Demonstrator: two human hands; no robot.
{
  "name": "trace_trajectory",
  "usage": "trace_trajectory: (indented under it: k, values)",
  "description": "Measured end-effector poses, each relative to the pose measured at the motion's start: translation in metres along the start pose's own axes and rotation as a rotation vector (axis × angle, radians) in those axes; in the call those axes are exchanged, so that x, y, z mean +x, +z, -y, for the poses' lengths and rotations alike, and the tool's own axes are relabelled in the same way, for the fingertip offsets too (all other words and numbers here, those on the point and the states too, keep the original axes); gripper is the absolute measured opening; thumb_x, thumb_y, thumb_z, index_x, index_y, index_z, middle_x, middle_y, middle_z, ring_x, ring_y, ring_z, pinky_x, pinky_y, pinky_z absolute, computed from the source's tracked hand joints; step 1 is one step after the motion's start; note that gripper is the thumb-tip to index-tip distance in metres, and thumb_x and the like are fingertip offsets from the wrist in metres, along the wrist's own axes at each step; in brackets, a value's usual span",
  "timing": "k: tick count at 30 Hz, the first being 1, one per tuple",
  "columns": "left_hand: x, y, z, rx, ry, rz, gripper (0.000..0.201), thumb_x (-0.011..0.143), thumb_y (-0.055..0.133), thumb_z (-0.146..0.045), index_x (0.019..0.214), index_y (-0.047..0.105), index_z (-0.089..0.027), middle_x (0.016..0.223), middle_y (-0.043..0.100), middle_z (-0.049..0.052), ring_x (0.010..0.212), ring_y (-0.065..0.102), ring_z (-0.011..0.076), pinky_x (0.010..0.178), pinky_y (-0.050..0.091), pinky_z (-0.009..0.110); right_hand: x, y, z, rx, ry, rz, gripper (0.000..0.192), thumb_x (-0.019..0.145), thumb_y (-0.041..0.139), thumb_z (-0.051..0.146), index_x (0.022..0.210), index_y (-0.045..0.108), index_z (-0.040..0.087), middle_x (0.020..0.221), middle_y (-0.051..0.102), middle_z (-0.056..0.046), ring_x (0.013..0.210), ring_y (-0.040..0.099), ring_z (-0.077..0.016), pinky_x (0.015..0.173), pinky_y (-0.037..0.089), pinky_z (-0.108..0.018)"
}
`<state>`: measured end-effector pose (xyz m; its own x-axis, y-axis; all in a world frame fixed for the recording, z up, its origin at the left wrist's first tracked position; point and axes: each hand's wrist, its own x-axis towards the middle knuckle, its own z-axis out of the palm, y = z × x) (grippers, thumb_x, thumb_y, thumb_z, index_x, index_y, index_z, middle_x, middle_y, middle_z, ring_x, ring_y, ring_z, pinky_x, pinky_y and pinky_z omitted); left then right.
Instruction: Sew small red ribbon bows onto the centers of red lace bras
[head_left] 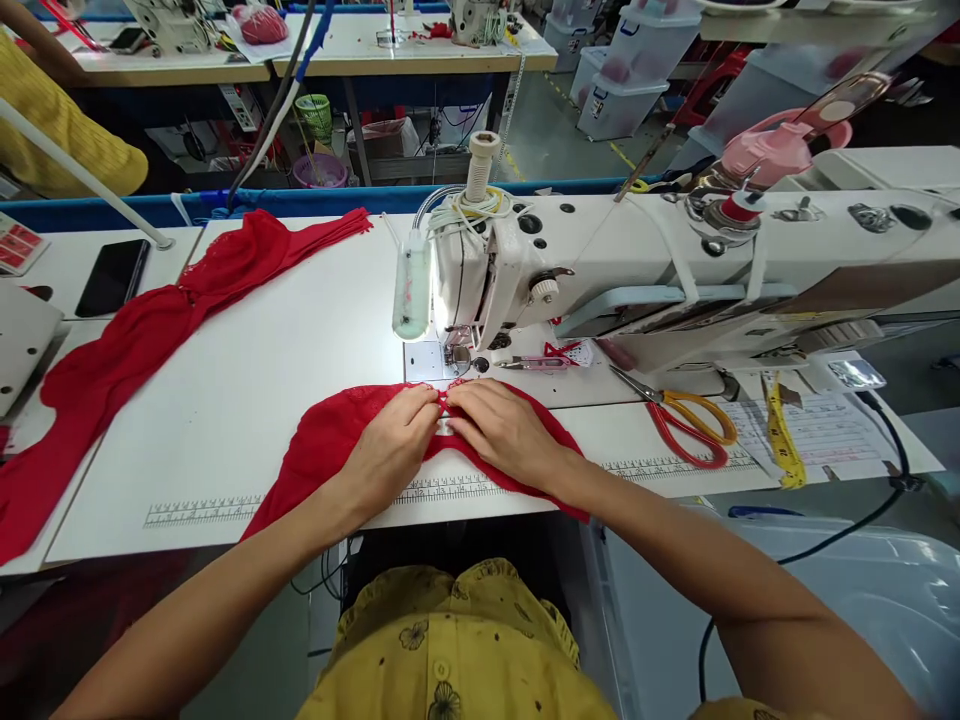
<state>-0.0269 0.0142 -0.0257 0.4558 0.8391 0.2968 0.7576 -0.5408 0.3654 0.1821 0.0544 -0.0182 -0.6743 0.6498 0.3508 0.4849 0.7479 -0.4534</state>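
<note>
White sewing table (247, 400) in a garment workshop.
Left hand (394, 445) and right hand (502, 430) both curled, fingertips pinching red lace fabric (330, 440) before the sewing machine (487, 270).

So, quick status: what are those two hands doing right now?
Left hand and right hand both pressing red lace piece, fingertips meeting. Sewing machine just beyond. Scissors lie apart.

A red lace piece (330, 440) is being carried at the front edge of the white sewing table (270, 380), over the printed ruler strip (202, 512). A long heap of red fabric (142, 340) and a black phone (112, 277) are being borne on the left side. Yellow-handled scissors (686, 415), a yellow tape measure (781, 435) and the sewing machine (600, 270) are being supported to the right.
</note>
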Motion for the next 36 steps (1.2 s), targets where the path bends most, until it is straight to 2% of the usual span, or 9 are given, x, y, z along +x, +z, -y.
trace_trajectory:
  k: [3, 6, 11, 16, 21, 28, 36]
  values:
    - [-0.01, 0.008, 0.014, -0.004, 0.048, 0.092, 0.033, 0.1, 0.04, -0.013, 0.129, 0.056, -0.015, 0.143, 0.055, 0.015, 0.141, 0.043, 0.0283, 0.117, 0.034, 0.059, 0.001, 0.004, -0.009, -0.006, 0.012, 0.022, 0.024, 0.095, 0.058, 0.034, 0.114, 0.059, 0.019, 0.117, 0.067, -0.014, 0.114, 0.06, -0.0286, 0.099, 0.052, -0.049]
    - [-0.015, 0.007, 0.021, -0.012, 0.037, 0.123, 0.036, 0.101, 0.041, -0.017, 0.134, 0.053, -0.016, 0.147, 0.053, 0.014, 0.145, 0.039, 0.0279, 0.119, 0.028, 0.061, -0.001, 0.003, -0.015, 0.016, 0.018, 0.013, 0.025, 0.092, 0.063, 0.038, 0.109, 0.059, 0.019, 0.12, 0.067, -0.014, 0.115, 0.061, -0.0282, 0.098, 0.053, -0.047]
    - [-0.014, 0.004, 0.02, 0.01, 0.043, 0.13, 0.042, 0.101, 0.041, -0.015, 0.142, 0.049, -0.018, 0.149, 0.052, 0.013, 0.145, 0.038, 0.0287, 0.118, 0.028, 0.062, -0.004, 0.004, -0.017, -0.001, 0.015, -0.001, 0.035, 0.09, 0.067, 0.044, 0.111, 0.058, 0.019, 0.123, 0.067, -0.014, 0.117, 0.061, -0.0286, 0.1, 0.052, -0.048]
    - [-0.013, 0.006, 0.02, 0.031, 0.051, 0.121, 0.044, 0.099, 0.042, -0.013, 0.141, 0.052, -0.02, 0.148, 0.053, 0.012, 0.145, 0.039, 0.0296, 0.118, 0.029, 0.062, -0.004, 0.005, -0.018, 0.004, 0.018, 0.009, 0.035, 0.09, 0.067, 0.044, 0.114, 0.058, 0.02, 0.124, 0.067, -0.013, 0.119, 0.061, -0.0278, 0.103, 0.051, -0.048]
    - [-0.013, 0.006, 0.02, 0.041, 0.037, 0.135, 0.052, 0.098, 0.043, -0.013, 0.15, 0.041, -0.02, 0.151, 0.05, 0.012, 0.145, 0.039, 0.0289, 0.119, 0.028, 0.061, -0.004, 0.005, -0.018, -0.019, 0.04, 0.02, 0.038, 0.091, 0.065, 0.047, 0.116, 0.058, 0.02, 0.125, 0.068, -0.012, 0.116, 0.063, -0.0289, 0.099, 0.052, -0.048]
    - [-0.011, 0.006, 0.019, 0.058, 0.05, 0.131, 0.05, 0.097, 0.044, -0.012, 0.145, 0.049, -0.022, 0.148, 0.054, 0.011, 0.143, 0.041, 0.0307, 0.118, 0.029, 0.062, -0.006, 0.007, -0.02, -0.036, 0.035, 0.031, 0.043, 0.091, 0.065, 0.044, 0.126, 0.058, 0.02, 0.126, 0.068, -0.011, 0.114, 0.064, -0.0292, 0.096, 0.054, -0.047]
    - [-0.012, 0.007, 0.02, 0.064, 0.054, 0.124, 0.05, 0.098, 0.043, -0.012, 0.147, 0.047, -0.023, 0.148, 0.054, 0.01, 0.144, 0.039, 0.0299, 0.118, 0.029, 0.061, -0.004, 0.005, -0.018, -0.059, -0.001, 0.032, 0.034, 0.095, 0.06, 0.04, 0.122, 0.065, 0.02, 0.127, 0.067, -0.011, 0.113, 0.064, -0.0283, 0.093, 0.054, -0.046]
